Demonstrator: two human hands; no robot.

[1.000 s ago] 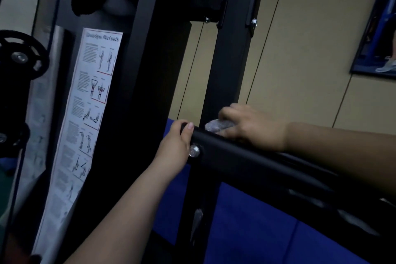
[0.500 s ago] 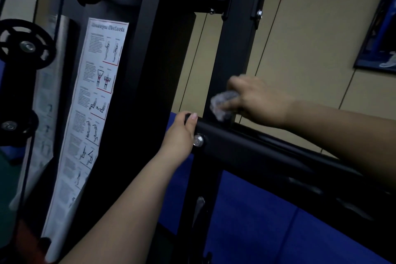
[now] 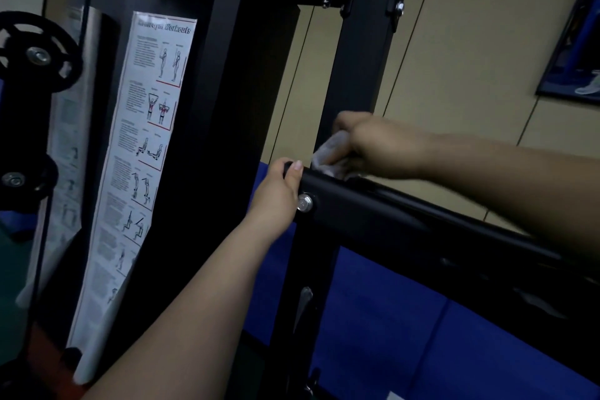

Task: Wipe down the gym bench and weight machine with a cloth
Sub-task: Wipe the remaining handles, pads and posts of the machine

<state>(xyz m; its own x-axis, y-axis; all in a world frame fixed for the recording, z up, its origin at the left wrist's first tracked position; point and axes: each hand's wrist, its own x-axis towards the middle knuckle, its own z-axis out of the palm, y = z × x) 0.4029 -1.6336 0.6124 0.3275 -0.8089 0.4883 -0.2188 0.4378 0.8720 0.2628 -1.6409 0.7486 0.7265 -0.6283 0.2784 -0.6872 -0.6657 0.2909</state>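
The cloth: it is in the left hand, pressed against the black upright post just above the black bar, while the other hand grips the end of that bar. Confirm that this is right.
Wrong in one respect: the cloth is held in the right hand, not the left. The head view shows it bunched against the black upright post just above the black bar, and it is the left hand that grips the bar's end.

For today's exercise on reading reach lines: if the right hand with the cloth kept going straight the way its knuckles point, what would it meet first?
Most likely the black upright post: the right hand holds the cloth right at it, above the black bar. Depth is unclear.
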